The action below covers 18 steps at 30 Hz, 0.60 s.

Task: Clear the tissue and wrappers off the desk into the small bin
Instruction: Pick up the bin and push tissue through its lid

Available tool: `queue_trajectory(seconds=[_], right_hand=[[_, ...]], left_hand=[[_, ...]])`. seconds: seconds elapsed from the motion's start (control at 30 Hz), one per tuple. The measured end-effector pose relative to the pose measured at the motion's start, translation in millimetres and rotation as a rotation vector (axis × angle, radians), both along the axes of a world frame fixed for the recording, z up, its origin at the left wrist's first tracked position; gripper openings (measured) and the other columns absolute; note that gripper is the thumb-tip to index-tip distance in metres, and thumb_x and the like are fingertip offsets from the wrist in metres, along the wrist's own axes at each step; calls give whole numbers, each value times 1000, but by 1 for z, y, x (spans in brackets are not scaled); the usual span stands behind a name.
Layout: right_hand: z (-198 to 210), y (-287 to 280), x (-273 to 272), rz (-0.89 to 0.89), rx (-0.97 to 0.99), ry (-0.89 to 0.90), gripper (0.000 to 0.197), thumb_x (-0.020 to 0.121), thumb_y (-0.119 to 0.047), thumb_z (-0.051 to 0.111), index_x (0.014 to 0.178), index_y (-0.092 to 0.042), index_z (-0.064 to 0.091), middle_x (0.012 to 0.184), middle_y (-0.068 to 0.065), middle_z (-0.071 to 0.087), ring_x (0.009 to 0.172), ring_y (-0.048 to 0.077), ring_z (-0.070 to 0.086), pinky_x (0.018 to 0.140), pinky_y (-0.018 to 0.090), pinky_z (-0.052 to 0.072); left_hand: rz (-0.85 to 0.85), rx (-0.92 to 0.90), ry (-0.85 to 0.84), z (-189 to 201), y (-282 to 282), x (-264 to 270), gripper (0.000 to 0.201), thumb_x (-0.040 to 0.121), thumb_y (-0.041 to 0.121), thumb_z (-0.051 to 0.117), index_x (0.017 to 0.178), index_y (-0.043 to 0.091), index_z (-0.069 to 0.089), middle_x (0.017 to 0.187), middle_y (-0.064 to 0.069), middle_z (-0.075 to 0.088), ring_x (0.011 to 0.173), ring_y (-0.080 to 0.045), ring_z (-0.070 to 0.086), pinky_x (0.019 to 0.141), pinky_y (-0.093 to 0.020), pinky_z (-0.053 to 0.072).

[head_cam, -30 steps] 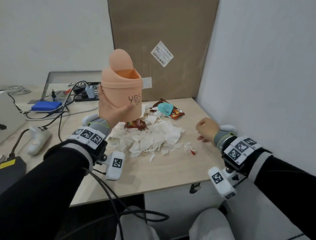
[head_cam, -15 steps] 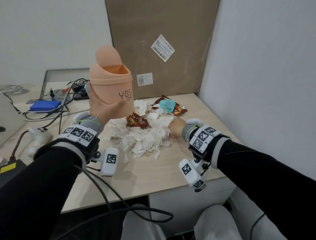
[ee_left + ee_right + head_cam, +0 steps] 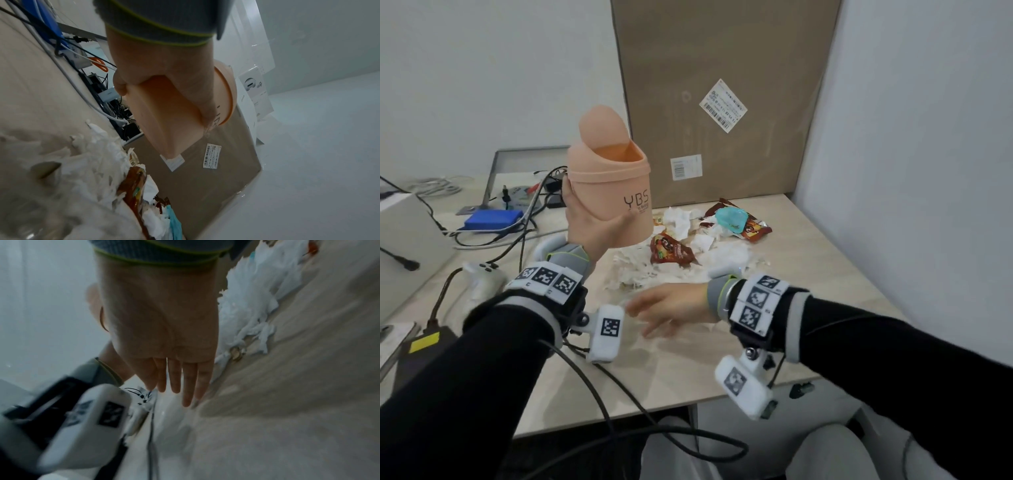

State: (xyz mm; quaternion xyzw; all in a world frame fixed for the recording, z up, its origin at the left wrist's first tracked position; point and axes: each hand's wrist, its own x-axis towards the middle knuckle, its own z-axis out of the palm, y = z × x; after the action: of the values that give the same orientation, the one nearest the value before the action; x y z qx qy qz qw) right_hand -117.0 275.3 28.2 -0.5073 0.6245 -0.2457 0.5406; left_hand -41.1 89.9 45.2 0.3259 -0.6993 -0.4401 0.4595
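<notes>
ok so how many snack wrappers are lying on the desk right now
2. One red wrapper lies on the tissue pile just right of the bin; the other is farther back under a teal piece. More may be buried in the tissue.

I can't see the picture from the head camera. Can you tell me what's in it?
A person's left hand holds a small peach bin up above a desk, its lid flap tipped open. The right hand, fingers out flat, reaches across the desk by a pile of torn white tissue and snack wrappers.
</notes>
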Motion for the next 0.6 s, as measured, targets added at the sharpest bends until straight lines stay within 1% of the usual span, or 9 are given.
queue_trajectory(seconds=[0.13,0.17,0.23,0.33,0.43,0.47,0.53,0.57,0.6], right_hand=[[-11,-18,-26,-226,-48,132,40,93,-11,46,133,-16,48,114,7,57,91,15,55,79,29,49],[-9,-19,-36,-270,-43,160,40,92,-10,47,131,-15,50,111,8,58,87,15,55,78,30,49],[-1,-11,-52,-295,-27,216,36,94,-11,43,129,-16,51,107,7,58,81,13,56,69,23,47],[9,3,-67,-301,-48,267,27,97,-11,39,114,-15,60,110,7,61,92,16,63,68,23,50],[21,16,-71,-336,-87,384,27,93,-5,40,96,-10,66,100,10,69,76,16,67,57,20,51],[24,17,-71,-364,-143,488,24,92,-7,43,90,-12,66,94,9,71,72,16,66,54,19,49],[30,17,-68,-459,-277,734,10,89,-20,54,87,-16,63,90,4,68,75,18,63,56,20,43],[32,15,-64,-494,-313,816,17,87,-32,58,94,-17,60,94,3,65,82,19,61,60,23,43],[29,9,-58,-496,-315,865,36,83,-44,61,106,-17,57,103,3,61,93,21,59,68,28,45]], left_hand=[[28,2,-26,-9,-6,7,137,38,70,85,147,39,7,142,-4,40,128,-27,45,103,-55,43],[34,1,-29,-11,-9,9,138,37,72,84,147,41,7,142,-4,40,128,-27,46,103,-55,43],[40,-10,-44,-13,-12,10,136,37,73,84,146,42,7,140,-3,41,127,-27,46,102,-56,44],[46,-15,-50,-15,-15,7,137,37,71,84,146,40,6,141,-4,41,127,-28,46,103,-56,43],[47,-19,-49,-19,-14,0,136,41,64,84,148,40,5,142,-4,41,129,-28,45,104,-55,41],[42,-21,-48,-20,-13,-2,136,41,63,84,149,39,4,143,-4,40,129,-28,45,105,-55,41],[39,-22,-53,-22,-11,-8,137,41,63,84,149,38,4,142,-6,41,129,-29,45,104,-56,41],[40,-19,-57,-23,-10,-10,137,41,63,84,149,39,3,142,-6,41,128,-29,45,104,-56,42],[39,-13,-58,-23,-8,-11,138,40,64,84,149,39,3,142,-6,41,128,-29,46,104,-56,42]])
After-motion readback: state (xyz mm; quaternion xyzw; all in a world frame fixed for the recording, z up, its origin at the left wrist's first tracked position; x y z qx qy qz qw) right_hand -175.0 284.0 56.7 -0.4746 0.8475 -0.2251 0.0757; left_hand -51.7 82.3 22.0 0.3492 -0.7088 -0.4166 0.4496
